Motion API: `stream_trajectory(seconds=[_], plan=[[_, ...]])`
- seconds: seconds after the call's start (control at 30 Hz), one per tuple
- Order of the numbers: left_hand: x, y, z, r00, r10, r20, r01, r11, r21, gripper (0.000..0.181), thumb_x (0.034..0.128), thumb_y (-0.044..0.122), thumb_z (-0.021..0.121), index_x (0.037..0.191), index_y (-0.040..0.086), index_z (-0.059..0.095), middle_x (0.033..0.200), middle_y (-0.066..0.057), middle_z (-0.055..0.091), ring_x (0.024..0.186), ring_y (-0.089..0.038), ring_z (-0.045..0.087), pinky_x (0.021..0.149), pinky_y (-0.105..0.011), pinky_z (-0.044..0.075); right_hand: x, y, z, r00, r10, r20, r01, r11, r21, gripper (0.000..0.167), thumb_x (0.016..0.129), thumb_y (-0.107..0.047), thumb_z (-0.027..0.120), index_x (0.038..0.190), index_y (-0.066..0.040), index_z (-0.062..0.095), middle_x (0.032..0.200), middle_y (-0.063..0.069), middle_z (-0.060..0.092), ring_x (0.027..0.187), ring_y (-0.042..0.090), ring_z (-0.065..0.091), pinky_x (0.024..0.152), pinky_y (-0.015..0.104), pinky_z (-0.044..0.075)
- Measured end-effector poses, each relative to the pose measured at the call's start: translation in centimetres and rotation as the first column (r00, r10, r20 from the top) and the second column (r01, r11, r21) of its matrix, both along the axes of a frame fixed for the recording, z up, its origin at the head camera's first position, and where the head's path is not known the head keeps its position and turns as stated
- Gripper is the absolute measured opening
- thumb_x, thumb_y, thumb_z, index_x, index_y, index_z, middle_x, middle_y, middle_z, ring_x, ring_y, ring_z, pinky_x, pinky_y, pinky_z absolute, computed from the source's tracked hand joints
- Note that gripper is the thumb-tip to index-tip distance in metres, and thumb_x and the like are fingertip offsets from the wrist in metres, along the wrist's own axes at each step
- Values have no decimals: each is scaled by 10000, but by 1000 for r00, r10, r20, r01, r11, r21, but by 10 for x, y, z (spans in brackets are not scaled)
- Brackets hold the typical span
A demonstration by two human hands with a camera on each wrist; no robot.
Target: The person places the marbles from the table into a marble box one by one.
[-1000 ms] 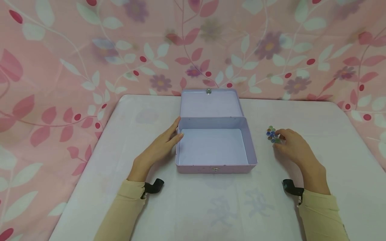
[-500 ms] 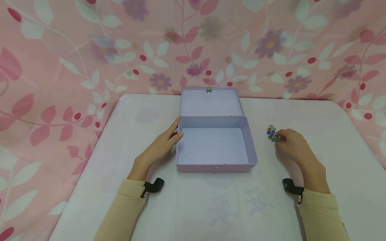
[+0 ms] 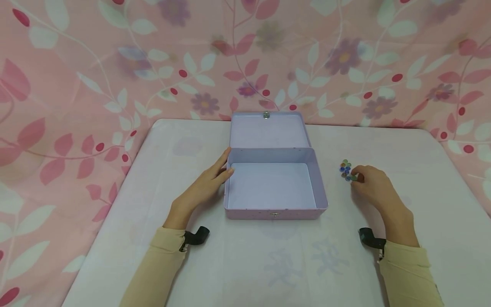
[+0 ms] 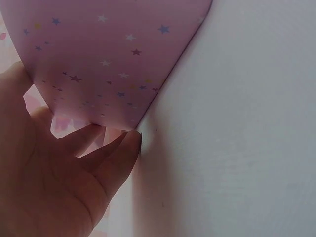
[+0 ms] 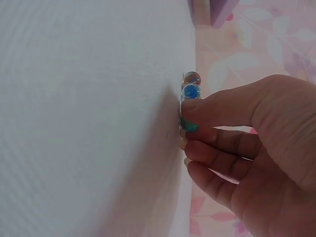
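A lilac tin box (image 3: 276, 214) stands with its lid (image 3: 268, 131) raised at the back; its inside shows bare. My left hand (image 3: 201, 185) rests along the box's left side, thumb over the rim and fingers fairly straight. In the left wrist view the starred box wall (image 4: 113, 54) lies by the fingertips, which touch near its far corner. To the right of the box is a small cluster of glass marbles (image 3: 345, 167). My right hand (image 3: 374, 183) pinches a green marble (image 5: 189, 124) between thumb and index finger at the cluster's near edge.
A white cloth (image 3: 291, 264) with faint prints covers the table. Pink floral fabric (image 3: 245, 55) hangs behind it and to the left. Black wrist cameras (image 3: 197, 236) are strapped to both forearms. The box's small front clasp (image 3: 274, 214) faces me.
My right hand has shifted very slightly at the marbles, with thumb and finger closing on the green one. The left hand and the box stay put.
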State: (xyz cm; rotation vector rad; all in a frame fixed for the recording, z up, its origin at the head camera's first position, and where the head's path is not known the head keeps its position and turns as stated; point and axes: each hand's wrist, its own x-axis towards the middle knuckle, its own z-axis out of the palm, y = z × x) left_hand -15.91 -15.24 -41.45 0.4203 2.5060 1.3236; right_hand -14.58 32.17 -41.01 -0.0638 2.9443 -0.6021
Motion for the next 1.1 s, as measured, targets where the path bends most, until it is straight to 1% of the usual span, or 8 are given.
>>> stream_trajectory(seconds=[0.23,0.33,0.43,0.6,0.73,0.83,1.0,1.1], plan=[[1,0,1,1000,-1,11,1,1000,14,697,967,662,433,1548,522,74,1611,299,87,1490,-264,338,1230,-499,247,4,-5,7,1000,-19,-14,19,1000,1,281,933,-104,564,1167,42,619,1026,246,620,912,364,552,781,517,499],[0,1,0,1000,1,14,-2,1000,18,697,965,665,436,1546,527,76,1613,292,94,1489,-263,339,1224,-500,262,6,-6,10,998,-5,-55,5,1000,-1,238,933,-90,564,1108,45,650,1025,249,628,926,374,555,812,546,491],[-1,1,-2,1000,3,23,-4,999,34,696,971,648,446,1546,530,74,1615,290,89,1491,-263,331,1195,-499,322,6,-6,13,994,8,-108,-8,1000,-3,201,923,-81,583,1052,38,681,998,239,644,915,369,569,810,545,490],[0,2,-3,999,-7,52,2,996,94,673,1007,551,467,1546,530,64,1624,271,84,1503,-275,300,1115,-504,428,7,-8,19,980,37,-195,-40,999,-14,167,900,-61,619,1012,31,702,949,217,657,873,344,584,765,503,485],[0,2,-3,998,-15,66,7,992,123,666,1018,517,472,1548,525,68,1627,267,80,1511,-276,278,1097,-499,448,8,-10,26,961,64,-269,-74,997,-26,138,888,-43,640,993,14,709,925,189,670,854,323,592,742,456,467],[0,2,-2,997,-16,76,6,991,135,663,1023,496,475,1548,524,69,1627,266,73,1517,-275,264,1100,-502,443,8,-13,31,948,82,-308,-96,995,-31,130,882,-36,652,990,6,712,929,182,678,856,327,604,748,471,467],[0,3,3,995,-19,102,5,991,137,665,1044,417,470,1562,487,58,1643,228,50,1527,-299,231,1111,-520,423,11,-19,36,944,84,-320,-111,992,-67,134,896,-43,657,1012,-6,713,983,179,685,904,357,625,794,532,482],[3,5,13,993,-24,118,8,990,138,680,1045,401,474,1581,430,57,1660,177,42,1527,-325,222,1114,-517,420,11,-24,37,936,76,-344,-116,989,-96,129,899,-63,681,1017,-33,723,1009,147,702,920,344,650,807,492,499]])
